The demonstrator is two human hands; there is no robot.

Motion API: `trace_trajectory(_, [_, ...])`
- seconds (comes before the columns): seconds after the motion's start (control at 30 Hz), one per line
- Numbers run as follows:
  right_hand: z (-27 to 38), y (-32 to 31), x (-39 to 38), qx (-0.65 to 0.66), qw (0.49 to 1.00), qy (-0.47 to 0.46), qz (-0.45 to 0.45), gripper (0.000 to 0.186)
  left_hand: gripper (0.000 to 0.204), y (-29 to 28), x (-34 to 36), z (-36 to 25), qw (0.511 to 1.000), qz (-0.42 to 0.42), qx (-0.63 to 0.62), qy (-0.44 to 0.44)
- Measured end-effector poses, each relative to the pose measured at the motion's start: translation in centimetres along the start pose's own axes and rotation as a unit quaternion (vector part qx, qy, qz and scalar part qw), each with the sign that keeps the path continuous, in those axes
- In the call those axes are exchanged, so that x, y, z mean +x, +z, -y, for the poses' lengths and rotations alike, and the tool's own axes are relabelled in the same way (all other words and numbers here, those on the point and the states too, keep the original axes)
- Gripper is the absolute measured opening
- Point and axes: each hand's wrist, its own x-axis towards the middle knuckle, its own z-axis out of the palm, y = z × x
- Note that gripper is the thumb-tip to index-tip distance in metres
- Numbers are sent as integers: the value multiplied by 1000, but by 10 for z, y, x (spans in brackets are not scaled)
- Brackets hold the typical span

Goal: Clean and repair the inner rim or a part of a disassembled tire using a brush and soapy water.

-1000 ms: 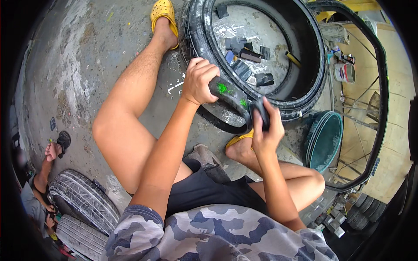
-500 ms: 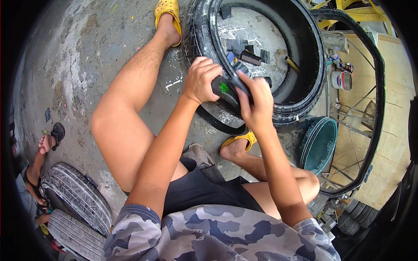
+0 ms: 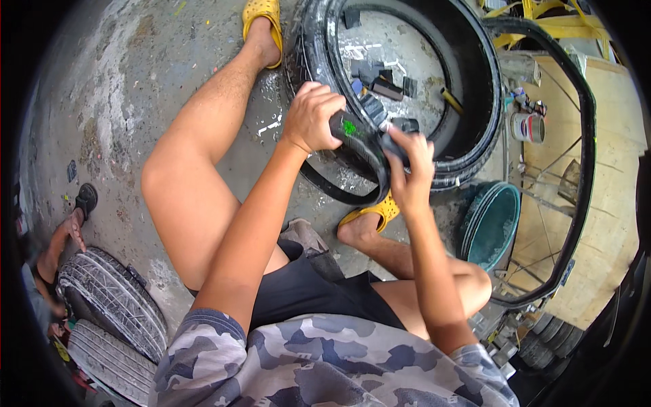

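My left hand point(image 3: 313, 117) is wrapped round a black hoop point(image 3: 359, 146) with a woven-looking surface and a bright green mark. The hoop bends down and back to the left below my hands, and part of it is hidden. My right hand point(image 3: 412, 166) pinches a small dark pad point(image 3: 395, 148) beside the hoop's outer curve; its fingers are slightly blurred. Just beyond my hands lies a large black tyre point(image 3: 478, 74) on its side. Dark loose pieces point(image 3: 386, 87), some flat and some block-like, are on the floor inside its ring.
A green bucket point(image 3: 491, 224) stands right of my knee, near a white tub point(image 3: 527, 127). A black frame point(image 3: 591, 156) leans by a plywood sheet point(image 3: 614, 203). At lower left are worn tyres point(image 3: 112, 305), with another person's foot point(image 3: 76, 229) close by.
My right hand has moved slightly right and down, and the dark pad now shows in its fingers. My left hand keeps its hold on the hoop. The other person's foot has shifted down.
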Motion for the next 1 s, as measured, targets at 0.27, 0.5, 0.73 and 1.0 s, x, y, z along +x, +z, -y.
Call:
trace_trajectory(0.27, [0,3,-4,-32,997,28,-59,36,27,4,0,3,1000,-1,-14,0])
trace_trajectory(0.5, [-11,0,-69,79,975,171,-119,37,27,11,5,-3,1000,24,4,-13])
trace_trajectory(0.73, [-4,2,12,-9,995,92,-41,32,25,3,7,-3,998,50,29,-20])
trace_trajectory(1.0, [-5,25,-92,146,936,277,-161,33,30,9,9,-5,992,116,55,21])
